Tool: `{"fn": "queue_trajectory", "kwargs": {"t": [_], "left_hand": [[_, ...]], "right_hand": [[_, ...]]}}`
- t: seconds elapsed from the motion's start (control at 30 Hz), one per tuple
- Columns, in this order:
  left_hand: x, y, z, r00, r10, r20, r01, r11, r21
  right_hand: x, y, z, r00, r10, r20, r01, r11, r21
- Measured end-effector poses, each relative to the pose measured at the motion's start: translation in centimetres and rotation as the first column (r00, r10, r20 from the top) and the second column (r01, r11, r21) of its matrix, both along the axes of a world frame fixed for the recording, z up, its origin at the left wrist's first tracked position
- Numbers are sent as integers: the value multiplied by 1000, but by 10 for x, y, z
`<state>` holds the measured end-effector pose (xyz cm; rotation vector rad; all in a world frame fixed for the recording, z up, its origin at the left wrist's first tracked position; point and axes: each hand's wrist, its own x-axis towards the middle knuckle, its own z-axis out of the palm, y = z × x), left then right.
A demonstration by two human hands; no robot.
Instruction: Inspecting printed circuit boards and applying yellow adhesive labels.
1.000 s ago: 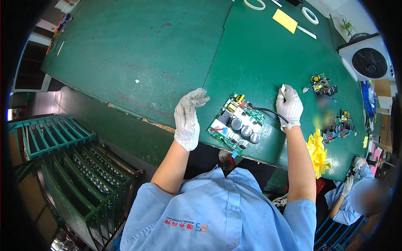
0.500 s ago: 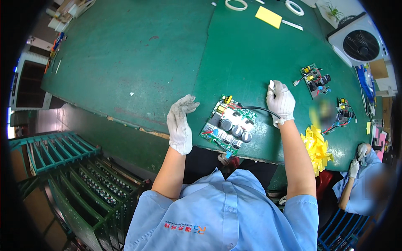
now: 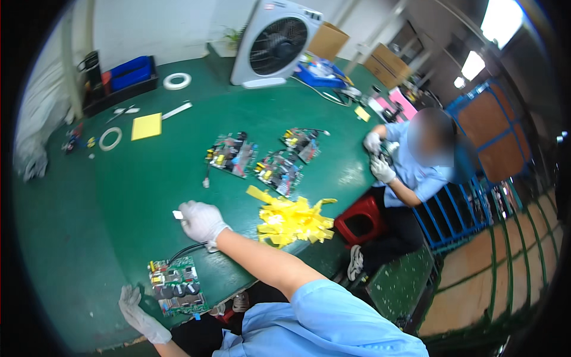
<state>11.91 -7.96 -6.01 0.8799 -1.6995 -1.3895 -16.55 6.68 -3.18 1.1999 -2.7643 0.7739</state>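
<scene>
A green circuit board [image 3: 189,275] with black round capacitors and yellow parts lies near the table's front edge. Beside its left edge rests my left hand [image 3: 140,314], in a white glove, fingers apart and holding nothing. A black cable [image 3: 187,249] runs from the board's top to beneath my right wrist. My gloved right hand [image 3: 201,221] is closed on the table, beyond the board. A small white piece [image 3: 178,215] sticks out at its fingertips. It looks like the cable's connector, but the hand hides any join.
Several more circuit boards [image 3: 233,154] lie farther back. Crumpled yellow tape [image 3: 291,219] piles up at the table's edge. A tape roll [image 3: 110,138], a yellow pad [image 3: 146,127] and a fan [image 3: 278,44] are beyond. At right, a co-worker's gloved hands [image 3: 380,166] hold something dark.
The view has swung to the right, bringing the fan and the co-worker further into sight. Both hands keep about the same places around the board; the white piece stays at the right fingertips.
</scene>
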Motion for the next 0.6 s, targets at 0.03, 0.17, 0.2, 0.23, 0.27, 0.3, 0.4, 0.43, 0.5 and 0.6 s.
{"fn": "queue_trajectory", "kwargs": {"t": [0.03,0.17,0.2,0.23,0.27,0.3,0.4,0.43,0.5,0.6], "left_hand": [[0,-2,0,1000,13,20,-12,999,-48],[-9,-9,5,1000,-1,6,2,993,-121],[-12,-8,3,996,73,-42,-66,986,152],[-9,-5,-1,987,150,-49,-116,899,423],[-8,-4,-6,990,138,-38,-109,900,423],[-5,-4,-13,993,106,-61,-87,964,250],[-5,-21,-39,986,-64,-157,43,991,-128],[-6,-27,-46,957,-191,-217,116,941,-317],[-2,-34,-50,947,-280,-156,214,914,-344],[-2,-24,-33,987,-108,-116,98,991,-93]], "right_hand": [[0,-1,0,999,-13,-32,14,1000,27],[0,-1,1,1000,-14,-5,14,999,43],[-2,-2,1,1000,7,-14,-6,999,39],[-1,-1,0,1000,0,-8,0,999,50],[-1,0,-1,1000,-3,-1,3,999,33],[0,1,-2,1000,-7,21,6,999,32],[-1,1,-5,1000,4,-29,-4,1000,-2],[-2,1,-5,1000,2,-19,-2,1000,10],[-3,0,-5,1000,20,-5,-20,1000,19],[-2,1,-2,1000,24,14,-24,1000,9]]}}
